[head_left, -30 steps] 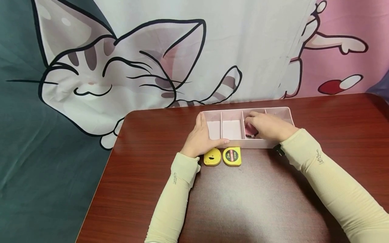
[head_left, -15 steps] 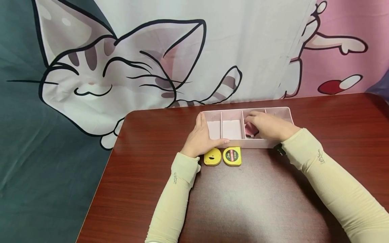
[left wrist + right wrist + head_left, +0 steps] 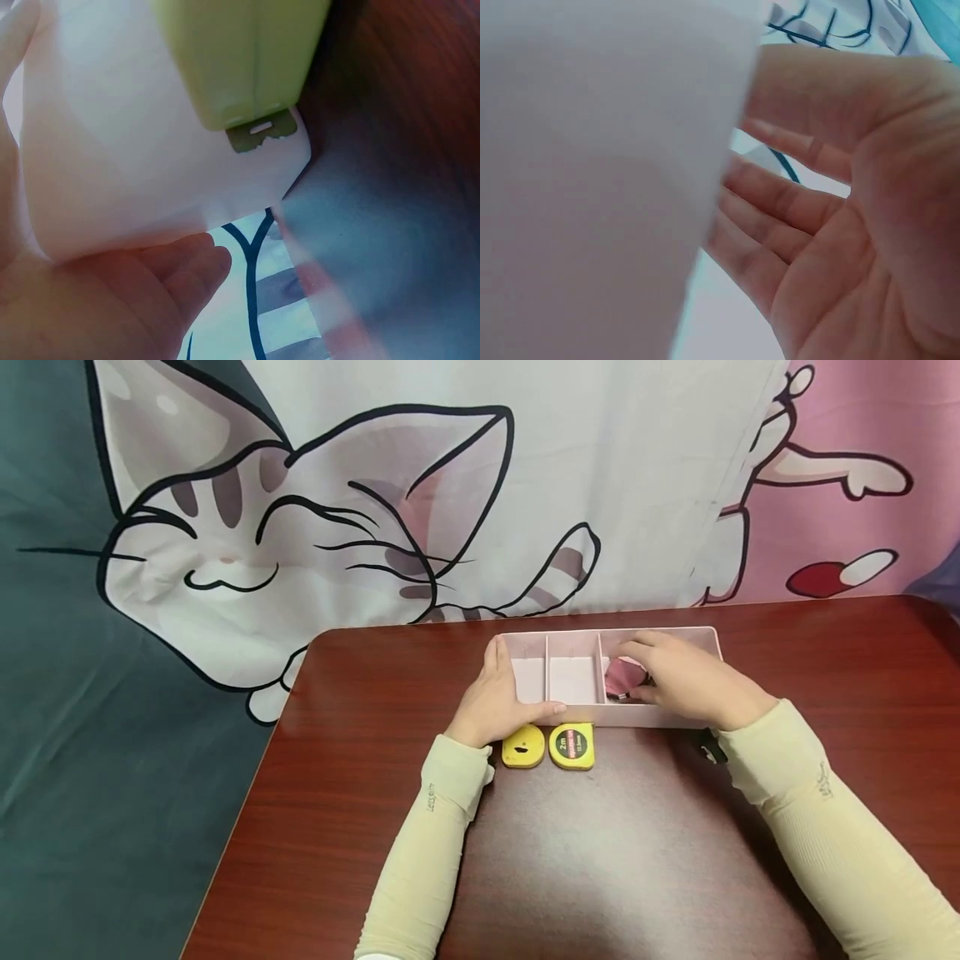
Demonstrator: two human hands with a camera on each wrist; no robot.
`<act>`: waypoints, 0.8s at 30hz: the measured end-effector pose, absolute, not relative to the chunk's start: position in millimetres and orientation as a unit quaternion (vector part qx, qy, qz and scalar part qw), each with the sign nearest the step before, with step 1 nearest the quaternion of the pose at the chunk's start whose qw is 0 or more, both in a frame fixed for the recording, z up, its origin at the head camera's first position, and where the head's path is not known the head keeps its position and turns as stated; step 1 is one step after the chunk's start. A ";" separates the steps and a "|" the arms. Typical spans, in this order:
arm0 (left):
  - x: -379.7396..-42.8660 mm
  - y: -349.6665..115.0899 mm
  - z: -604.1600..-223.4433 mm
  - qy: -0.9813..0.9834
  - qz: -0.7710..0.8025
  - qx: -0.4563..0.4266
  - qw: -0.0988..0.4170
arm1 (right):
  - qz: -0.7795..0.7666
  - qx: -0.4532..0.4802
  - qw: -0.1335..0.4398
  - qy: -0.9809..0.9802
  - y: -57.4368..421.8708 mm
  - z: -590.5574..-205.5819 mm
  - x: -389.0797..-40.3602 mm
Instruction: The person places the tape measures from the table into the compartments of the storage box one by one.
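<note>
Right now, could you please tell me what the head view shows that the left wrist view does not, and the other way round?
Only the head view shows the right hand, the pink item next to its fingers, the compartments, and two yellow tape measures side by side.

Only the left wrist view shows the slotted metal tab on a tape measure.

Both show the left hand against the pale pink box, at least one tape measure, the table and the printed curtain.

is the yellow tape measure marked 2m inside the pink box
No, the tape measure sits on the table, in front of the pink box.
</note>
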State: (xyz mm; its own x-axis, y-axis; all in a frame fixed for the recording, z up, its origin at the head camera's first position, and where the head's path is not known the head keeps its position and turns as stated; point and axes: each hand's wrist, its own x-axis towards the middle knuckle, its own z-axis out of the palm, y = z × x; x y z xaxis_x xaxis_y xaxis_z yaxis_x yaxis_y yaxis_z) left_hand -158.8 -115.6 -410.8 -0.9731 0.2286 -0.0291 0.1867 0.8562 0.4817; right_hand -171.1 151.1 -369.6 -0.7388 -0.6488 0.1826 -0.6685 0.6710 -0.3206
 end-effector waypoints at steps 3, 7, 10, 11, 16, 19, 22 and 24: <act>-158.7 -113.4 -412.3 0.962 0.247 0.108 0.046 | 0.189 0.350 0.052 -0.916 154.1 -368.7 -164.0; -158.8 -112.1 -412.7 0.960 0.254 0.110 0.048 | 0.190 0.347 0.079 -0.915 156.0 -366.2 -156.7; -158.5 -113.2 -412.0 0.960 0.254 0.106 0.048 | 0.191 0.351 0.092 -0.912 153.7 -363.1 -152.6; -158.3 -113.8 -411.8 0.960 0.254 0.104 0.048 | 0.192 0.353 0.093 -0.911 152.4 -361.9 -151.0; -157.9 -116.6 -410.1 0.961 0.254 0.103 0.046 | 0.191 0.361 0.095 -0.908 145.6 -354.9 -145.3; -158.1 -116.2 -409.9 0.958 0.261 0.107 0.043 | 0.183 0.361 0.093 -0.910 142.2 -351.2 -141.7; -158.1 -115.9 -410.6 0.957 0.264 0.109 0.042 | 0.181 0.373 0.086 -0.906 139.0 -349.9 -137.4; -158.0 -116.1 -410.6 0.958 0.261 0.109 0.044 | 0.179 0.383 0.088 -0.902 136.7 -350.4 -134.4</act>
